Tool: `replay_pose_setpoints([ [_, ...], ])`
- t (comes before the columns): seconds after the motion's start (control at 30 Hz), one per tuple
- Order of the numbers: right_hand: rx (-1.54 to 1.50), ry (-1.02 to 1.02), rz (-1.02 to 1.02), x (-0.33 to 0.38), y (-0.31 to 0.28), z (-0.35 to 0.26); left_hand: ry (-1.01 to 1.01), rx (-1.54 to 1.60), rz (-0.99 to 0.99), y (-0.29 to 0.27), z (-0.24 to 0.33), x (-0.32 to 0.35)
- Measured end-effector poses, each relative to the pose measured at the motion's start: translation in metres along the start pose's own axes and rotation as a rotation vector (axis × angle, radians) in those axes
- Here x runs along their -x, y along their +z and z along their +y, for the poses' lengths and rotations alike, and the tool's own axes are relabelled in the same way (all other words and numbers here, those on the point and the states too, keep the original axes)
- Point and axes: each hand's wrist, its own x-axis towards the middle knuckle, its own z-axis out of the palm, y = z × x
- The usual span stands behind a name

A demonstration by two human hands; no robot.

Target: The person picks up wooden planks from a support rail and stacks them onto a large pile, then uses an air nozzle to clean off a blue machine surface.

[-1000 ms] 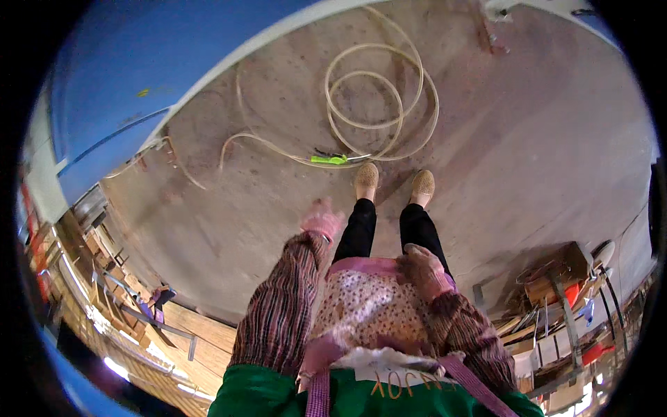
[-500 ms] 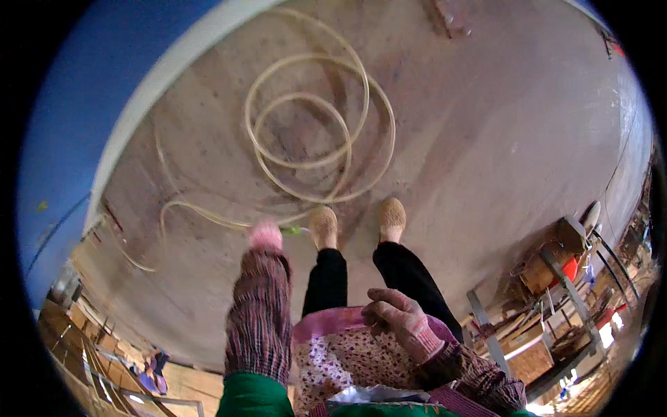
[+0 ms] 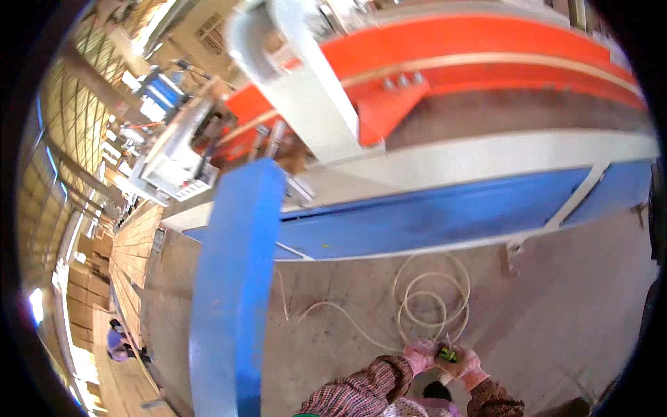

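In front of my body, both gloved hands are close together above the floor. My left hand [image 3: 420, 356], in a pink glove, is closed at the end of a pale, see-through hose [image 3: 353, 321]. My right hand [image 3: 467, 368] is closed around a small yellow-green piece [image 3: 448, 355] with dark parts. It looks like a fitting or nozzle for the hose, but my fingers cover much of it. From my left hand the hose runs away to the left, and its loose coils lie on the floor beyond my hands.
A long machine with a blue-panelled base [image 3: 431, 215] and an orange beam [image 3: 479, 42] stands ahead. At left, a blue box-shaped arm [image 3: 233, 292] juts toward me. Boards [image 3: 132, 250] lie farther left, where a person in purple [image 3: 118, 340] crouches.
My view has tilted up to take in the machine. The left hand has risen from the floor beside my feet with the green piece, and the right hand has joined it.
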Motion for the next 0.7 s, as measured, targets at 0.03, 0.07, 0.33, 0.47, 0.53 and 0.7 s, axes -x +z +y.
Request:
replay_pose_setpoints([
  [0.03, 0.052, 0.014, 0.016, 0.011, -0.031, -0.045, -0.033, 0.063, 0.042, -0.028, 0.009, 0.003],
  [0.07, 0.104, 0.039, 0.024, 0.024, -0.051, -0.081, -0.066, 0.138, 0.075, -0.052, 0.016, 0.004],
  [0.33, -0.161, -0.496, 0.714, 0.032, -0.176, -0.391, -0.162, 0.448, 1.126, -0.350, 0.056, 0.134],
  [0.47, -0.020, -0.656, 0.798, 0.044, -0.185, -0.558, -0.290, 0.281, 1.145, -0.393, 0.024, 0.243],
  [0.53, 0.054, -0.700, 0.852, -0.010, -0.210, -0.586, -0.305, 0.199, 1.136, -0.391, 0.001, 0.283],
  [0.7, 0.198, -0.704, 1.015, -0.123, -0.204, -0.595, -0.534, 0.076, 1.179, -0.326, -0.077, 0.310],
])
